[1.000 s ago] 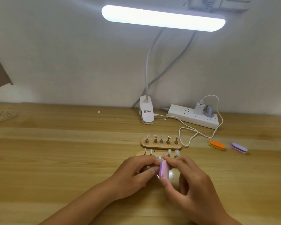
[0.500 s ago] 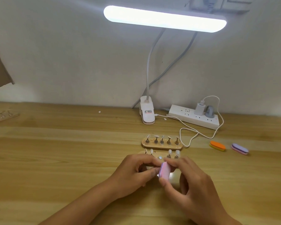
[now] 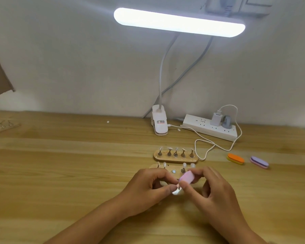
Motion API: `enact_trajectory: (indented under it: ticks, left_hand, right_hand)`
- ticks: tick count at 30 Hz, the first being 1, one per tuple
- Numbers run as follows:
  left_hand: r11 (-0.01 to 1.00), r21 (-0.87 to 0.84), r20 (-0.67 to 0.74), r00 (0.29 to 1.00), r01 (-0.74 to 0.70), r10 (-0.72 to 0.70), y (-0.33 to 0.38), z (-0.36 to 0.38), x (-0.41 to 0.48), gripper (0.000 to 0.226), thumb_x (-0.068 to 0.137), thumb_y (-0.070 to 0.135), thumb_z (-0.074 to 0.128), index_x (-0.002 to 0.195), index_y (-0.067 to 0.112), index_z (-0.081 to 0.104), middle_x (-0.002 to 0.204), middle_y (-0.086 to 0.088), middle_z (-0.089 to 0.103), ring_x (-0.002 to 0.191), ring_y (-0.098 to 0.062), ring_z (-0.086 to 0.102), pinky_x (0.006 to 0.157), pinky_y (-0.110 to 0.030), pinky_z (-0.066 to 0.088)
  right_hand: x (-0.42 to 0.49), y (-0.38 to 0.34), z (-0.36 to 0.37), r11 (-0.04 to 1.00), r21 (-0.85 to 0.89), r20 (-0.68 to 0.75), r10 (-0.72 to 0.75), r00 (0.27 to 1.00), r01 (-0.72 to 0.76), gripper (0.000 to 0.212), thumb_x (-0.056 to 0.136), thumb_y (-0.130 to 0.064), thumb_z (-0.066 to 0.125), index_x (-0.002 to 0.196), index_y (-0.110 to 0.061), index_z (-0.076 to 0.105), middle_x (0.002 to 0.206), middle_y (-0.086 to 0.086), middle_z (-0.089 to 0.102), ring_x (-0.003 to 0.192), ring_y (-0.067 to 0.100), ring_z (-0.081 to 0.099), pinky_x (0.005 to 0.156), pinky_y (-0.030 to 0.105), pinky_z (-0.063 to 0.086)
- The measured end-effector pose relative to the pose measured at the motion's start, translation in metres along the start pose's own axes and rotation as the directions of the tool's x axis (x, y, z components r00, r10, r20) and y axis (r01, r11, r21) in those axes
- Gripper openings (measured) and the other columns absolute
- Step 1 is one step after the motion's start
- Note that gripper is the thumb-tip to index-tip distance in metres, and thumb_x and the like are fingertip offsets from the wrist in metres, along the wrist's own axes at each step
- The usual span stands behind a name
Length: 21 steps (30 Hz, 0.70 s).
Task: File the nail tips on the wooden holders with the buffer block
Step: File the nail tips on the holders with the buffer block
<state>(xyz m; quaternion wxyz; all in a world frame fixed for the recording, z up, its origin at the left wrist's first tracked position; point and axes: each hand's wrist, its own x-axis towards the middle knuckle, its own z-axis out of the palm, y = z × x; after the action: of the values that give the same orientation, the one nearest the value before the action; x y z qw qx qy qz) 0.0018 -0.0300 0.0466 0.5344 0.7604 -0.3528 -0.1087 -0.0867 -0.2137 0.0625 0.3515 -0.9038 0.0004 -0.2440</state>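
Only a person's two arms show, cut off by the lower edge. The left hand [image 3: 148,187] and the right hand [image 3: 213,192] are bare, with slim fingers [image 3: 167,190] and lightly creased knuckles. The left forearm [image 3: 95,219] is bare along all of its visible length, smooth and lean, and the right forearm [image 3: 239,226] is bare likewise, a little broader where it meets the frame. The lamplight falls softly on both wrists. The fingernails are too small to make out clearly.
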Motion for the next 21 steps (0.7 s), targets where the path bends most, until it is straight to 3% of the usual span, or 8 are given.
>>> enact_trajectory:
  ticks: [4,7,9,12,14,17,19,21]
  left_hand:
    - [1.000,-0.021,0.003,1.000,-0.002,0.002,0.000,-0.001,0.001,0.018,0.090,0.009,0.070,0.093,0.026,0.075,0.081,0.011,0.071,0.053,0.001,0.050,0.052,-0.018,0.039]
    - [1.000,-0.004,-0.010,1.000,-0.001,0.001,0.000,-0.001,0.001,0.013,0.090,0.012,0.071,0.093,0.024,0.075,0.070,0.020,0.066,0.049,0.002,0.050,0.050,-0.014,0.038]
    - [1.000,0.005,0.016,1.000,-0.018,0.018,0.001,-0.001,0.000,0.014,0.091,0.014,0.070,0.095,0.027,0.075,0.066,0.023,0.064,0.047,0.002,0.051,0.049,-0.013,0.038]
    - [0.999,0.009,0.031,0.998,-0.046,0.046,0.002,-0.002,0.000,0.017,0.094,0.015,0.066,0.099,0.030,0.074,0.080,0.019,0.070,0.049,-0.001,0.054,0.051,-0.016,0.042]
    - [0.998,-0.046,0.030,0.999,-0.033,0.035,0.003,-0.002,0.001,0.012,0.096,0.018,0.064,0.102,0.021,0.075,0.090,0.007,0.074,0.052,-0.008,0.058,0.052,-0.021,0.046]
    - [0.996,-0.083,0.024,1.000,-0.018,0.020,0.002,-0.002,0.000,0.012,0.098,0.021,0.060,0.099,0.019,0.072,0.090,0.005,0.073,0.055,-0.017,0.061,0.051,-0.027,0.048]
    - [0.997,-0.074,0.021,1.000,-0.007,0.009,0.001,-0.002,0.000,0.012,0.098,0.020,0.058,0.098,0.017,0.070,0.081,0.005,0.070,0.053,-0.017,0.059,0.051,-0.029,0.047]
    - [0.996,-0.087,0.021,1.000,0.010,-0.008,0.000,-0.002,0.001,0.012,0.098,0.016,0.059,0.100,0.013,0.070,0.079,0.003,0.070,0.052,-0.017,0.056,0.049,-0.028,0.046]
  right_hand:
    - [-0.005,-0.006,0.005,0.992,-0.041,0.124,-0.117,0.985,0.123,0.036,0.075,-0.063,0.067,0.097,-0.035,0.063,0.087,-0.019,0.057,0.057,0.007,0.050,0.050,0.016,0.037]
    - [0.000,0.000,0.001,1.000,0.025,0.032,0.009,0.999,-0.010,0.030,0.074,-0.056,0.072,0.093,-0.035,0.063,0.090,-0.016,0.059,0.056,0.011,0.050,0.052,0.018,0.037]
    - [-0.001,0.001,0.001,1.000,0.015,0.033,-0.008,0.999,0.008,0.032,0.075,-0.060,0.069,0.095,-0.035,0.063,0.089,-0.016,0.060,0.054,0.013,0.049,0.051,0.019,0.037]
    - [-0.003,-0.003,0.003,0.988,0.151,0.116,-0.064,0.991,0.046,0.033,0.075,-0.060,0.068,0.097,-0.035,0.066,0.092,-0.015,0.062,0.051,0.013,0.048,0.049,0.017,0.036]
    - [0.000,0.002,0.000,0.977,0.213,0.056,-0.005,0.998,-0.007,0.027,0.076,-0.051,0.075,0.096,-0.035,0.067,0.092,-0.013,0.063,0.049,0.014,0.046,0.051,0.020,0.038]
    - [0.000,0.001,0.000,0.988,0.148,0.004,-0.042,0.999,0.041,0.025,0.078,-0.037,0.077,0.100,-0.034,0.066,0.092,-0.014,0.062,0.044,0.012,0.045,0.048,0.024,0.040]
    - [-0.006,-0.007,0.004,0.986,0.082,0.082,-0.154,0.985,0.147,0.032,0.077,-0.044,0.071,0.107,-0.035,0.064,0.094,-0.016,0.061,0.044,0.010,0.046,0.044,0.023,0.040]
    - [-0.006,-0.005,0.004,0.988,0.054,0.093,-0.147,0.985,0.142,0.036,0.075,-0.050,0.071,0.107,-0.036,0.064,0.094,-0.018,0.060,0.046,0.009,0.047,0.046,0.021,0.040]
